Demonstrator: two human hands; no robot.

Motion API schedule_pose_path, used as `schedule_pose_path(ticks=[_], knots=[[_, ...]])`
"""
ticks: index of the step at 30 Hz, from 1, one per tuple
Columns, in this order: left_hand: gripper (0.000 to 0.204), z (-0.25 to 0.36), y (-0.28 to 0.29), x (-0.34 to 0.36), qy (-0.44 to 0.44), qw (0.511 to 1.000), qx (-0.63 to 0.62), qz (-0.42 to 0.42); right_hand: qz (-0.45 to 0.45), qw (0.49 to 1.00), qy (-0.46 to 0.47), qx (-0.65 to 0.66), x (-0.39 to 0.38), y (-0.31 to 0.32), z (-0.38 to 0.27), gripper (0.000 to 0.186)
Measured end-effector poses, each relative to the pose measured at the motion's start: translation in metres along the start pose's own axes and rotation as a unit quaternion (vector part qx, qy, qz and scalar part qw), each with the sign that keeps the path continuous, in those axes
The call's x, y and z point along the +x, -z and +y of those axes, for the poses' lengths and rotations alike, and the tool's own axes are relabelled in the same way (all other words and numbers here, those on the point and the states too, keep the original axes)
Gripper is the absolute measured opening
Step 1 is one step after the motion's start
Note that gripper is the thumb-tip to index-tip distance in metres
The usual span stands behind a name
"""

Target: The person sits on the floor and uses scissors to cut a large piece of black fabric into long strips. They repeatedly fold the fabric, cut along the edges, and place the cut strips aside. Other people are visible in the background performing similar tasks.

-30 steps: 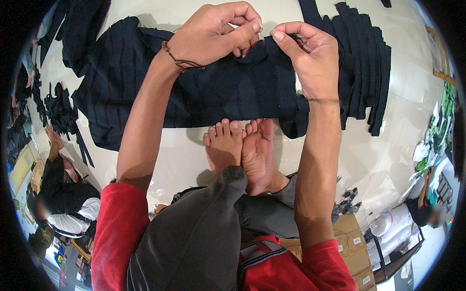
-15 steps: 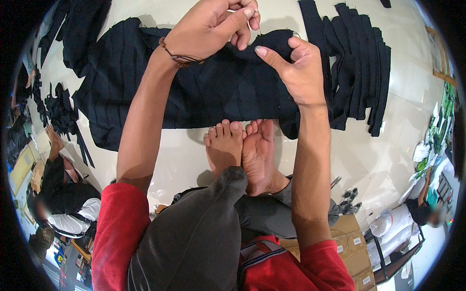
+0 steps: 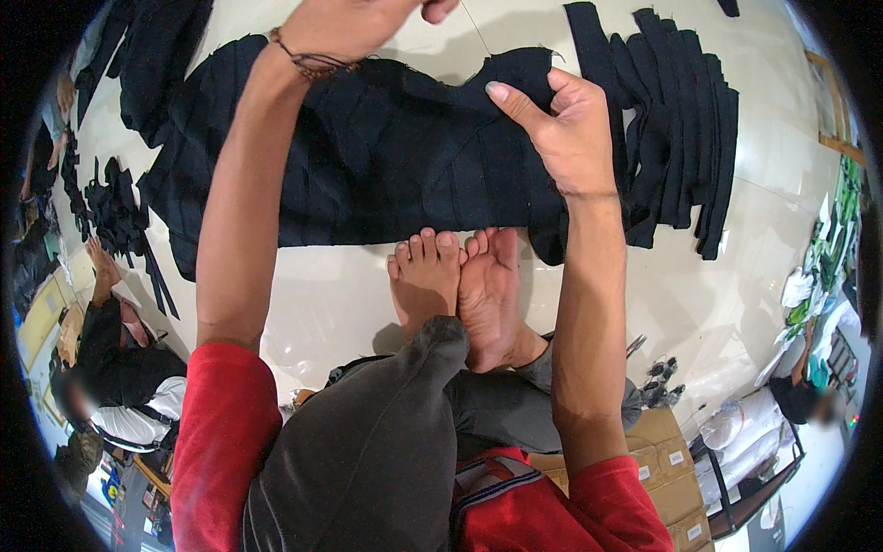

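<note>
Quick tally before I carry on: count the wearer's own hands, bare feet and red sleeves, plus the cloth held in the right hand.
Hands: 2, left hand partly cut off, right hand
Bare feet: 2
Red sleeves: 2
Black cloth: 1
Total: 7

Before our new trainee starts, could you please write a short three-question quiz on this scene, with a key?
1. True or false: the bracelet is on the left arm.
2. What is the right hand touching?
a) a cardboard box
b) the black cloth
c) a bare foot
3. Which hand is partly cut off by the top edge of the picture?

Key: 1. True. 2. b. 3. The left hand.
</note>
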State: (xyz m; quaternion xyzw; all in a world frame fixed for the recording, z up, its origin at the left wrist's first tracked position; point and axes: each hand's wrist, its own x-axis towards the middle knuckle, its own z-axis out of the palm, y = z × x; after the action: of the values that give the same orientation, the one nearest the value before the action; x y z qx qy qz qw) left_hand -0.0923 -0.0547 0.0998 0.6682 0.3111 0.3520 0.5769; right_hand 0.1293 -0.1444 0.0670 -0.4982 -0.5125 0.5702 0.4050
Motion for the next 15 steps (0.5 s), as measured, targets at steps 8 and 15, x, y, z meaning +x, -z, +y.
schedule_pose_path(ticks=[8, 15], knots=[[0.017, 0.031, 0.006, 0.006, 0.014, 0.926, 0.363, -0.105, 0.036, 0.999, 0.015, -0.021, 0.008, 0.001, 0.003, 0.023], [0.024, 0.031, -0.002, 0.01, -0.019, 0.965, 0.238, -0.107, 0.024, 1.0, -0.001, -0.003, 0.012, 0.003, -0.002, 0.027]])
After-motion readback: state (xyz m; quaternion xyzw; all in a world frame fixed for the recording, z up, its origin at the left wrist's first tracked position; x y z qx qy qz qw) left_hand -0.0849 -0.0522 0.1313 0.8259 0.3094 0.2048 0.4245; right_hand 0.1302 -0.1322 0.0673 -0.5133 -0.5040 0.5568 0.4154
